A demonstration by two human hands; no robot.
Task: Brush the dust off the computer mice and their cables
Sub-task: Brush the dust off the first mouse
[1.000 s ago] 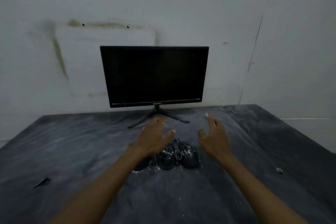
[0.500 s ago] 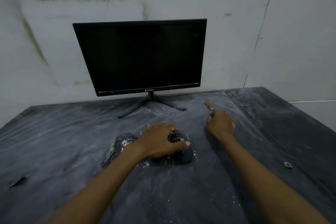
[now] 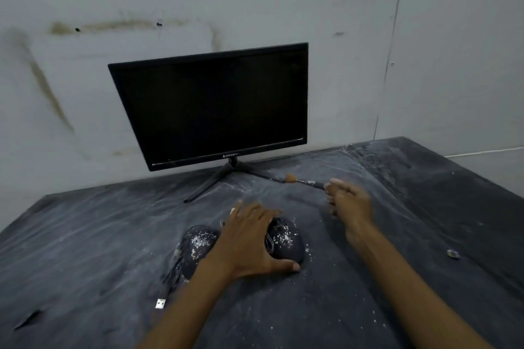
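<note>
Head view. Left hand laid over the middle of the mice, fingers spread, thumb along the near edge; probably to pin them while brushing. Left mouse and right mouse side by side on the bench, both flecked white. Cable bundled at left, USB plug lying loose nearer. Right hand pinching the brush, bristles pointing left, well apart from the mice; not yet applied. Monitor behind, bezel reading "QWERTY".
</note>
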